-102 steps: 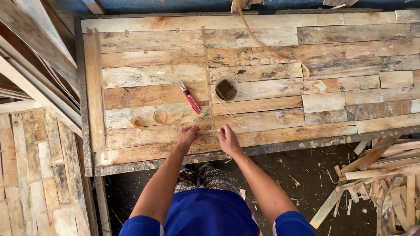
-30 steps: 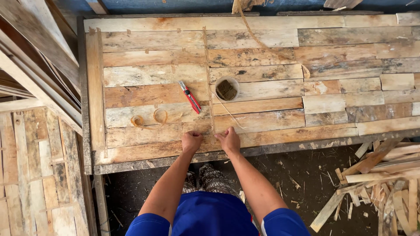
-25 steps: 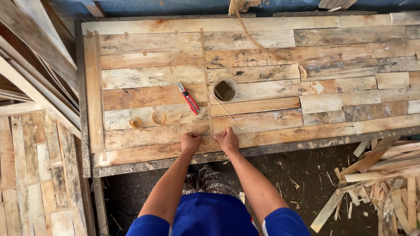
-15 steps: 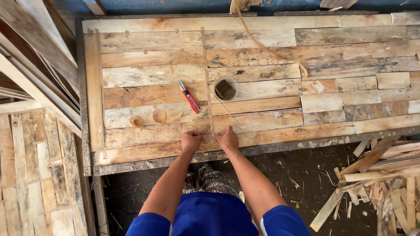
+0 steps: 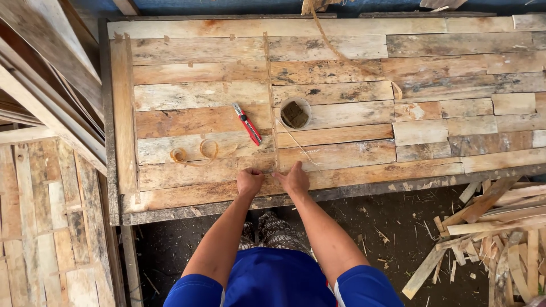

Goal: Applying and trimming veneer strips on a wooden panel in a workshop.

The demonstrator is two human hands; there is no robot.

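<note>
The tabletop [image 5: 341, 74] is patched together from rough, unfinished wood slats, matt and weathered, in pale tan, reddish brown and grey, with dark stains and splintered edges; a thin wood strip [image 5: 269, 102] runs across the slats, dry and pale, its near end under the bare left hand [image 5: 249, 182] and right hand [image 5: 292, 178]; the utility knife [image 5: 247, 123] has a smooth red plastic body with a slight sheen and a dull grey metal end; curled wood shavings [image 5: 196, 152] look thin, papery and light amber; the small round container [image 5: 295, 113] has a pale matt rim; the scrap offcuts [image 5: 495, 227] on the dark, gritty floor are raw, splintery wood; the sleeves [image 5: 364, 287] are smooth blue cloth.
</note>
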